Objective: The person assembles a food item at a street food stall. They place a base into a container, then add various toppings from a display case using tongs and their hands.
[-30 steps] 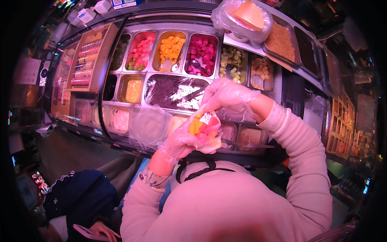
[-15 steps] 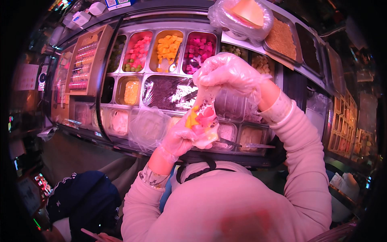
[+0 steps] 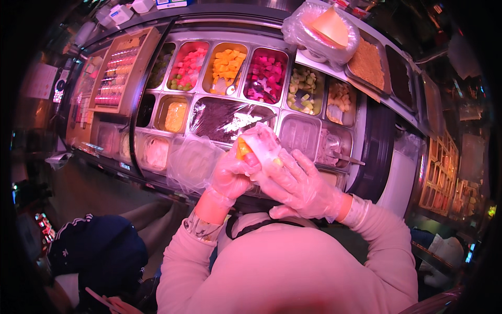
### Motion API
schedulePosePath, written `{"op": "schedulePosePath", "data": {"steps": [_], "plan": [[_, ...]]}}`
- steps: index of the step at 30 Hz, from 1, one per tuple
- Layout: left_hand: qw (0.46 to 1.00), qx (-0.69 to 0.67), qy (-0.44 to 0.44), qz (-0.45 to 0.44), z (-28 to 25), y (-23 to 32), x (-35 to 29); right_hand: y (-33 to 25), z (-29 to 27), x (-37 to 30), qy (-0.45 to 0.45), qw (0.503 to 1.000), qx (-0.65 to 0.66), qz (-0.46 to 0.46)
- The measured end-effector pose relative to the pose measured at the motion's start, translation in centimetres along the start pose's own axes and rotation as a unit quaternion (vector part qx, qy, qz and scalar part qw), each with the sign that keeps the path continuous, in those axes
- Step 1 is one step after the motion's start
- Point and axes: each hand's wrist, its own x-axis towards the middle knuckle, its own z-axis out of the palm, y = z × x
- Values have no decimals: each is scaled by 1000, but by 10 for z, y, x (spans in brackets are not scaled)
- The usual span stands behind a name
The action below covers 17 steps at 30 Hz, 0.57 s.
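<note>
A thin, pale wrap (image 3: 263,144) with yellow and pink fruit pieces showing at its open side is held up over the near part of the counter. My left hand (image 3: 228,177), in a clear plastic glove, is closed around its left side and base. My gloved right hand (image 3: 305,187) has its fingers stretched out and lies against the right side of the wrap. The underside of the wrap is hidden by both hands. Just behind it stands a tray of dark filling (image 3: 222,118), partly covered with shiny film.
Metal tubs of pink cubes (image 3: 191,65), mango cubes (image 3: 228,62), magenta cubes (image 3: 265,73) and green pieces (image 3: 304,86) line the back. Stacked clear plastic (image 3: 193,162) lies left of my hands. A utensil handle (image 3: 353,159) sticks out at the right. Someone in dark clothing (image 3: 97,256) is at lower left.
My right hand has come down from above the wrap to its right side, its fingers straightened. The wrap's upper flap, earlier pulled up, is now folded over the fruit.
</note>
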Motion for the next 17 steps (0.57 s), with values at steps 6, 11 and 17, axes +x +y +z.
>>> {"op": "schedulePosePath", "data": {"steps": [6, 11, 17], "plan": [[987, 131, 25, -89, 22, 9, -11, 29, -23, 28, 147, 983, -76, 82], [963, 157, -45, -214, 18, 4, -11, 51, -21, 106, -299, 902, 191, 246], [963, 107, -46, -244, 3, -6, -22, 45, 12, 128, -461, 838, 149, 251]]}}
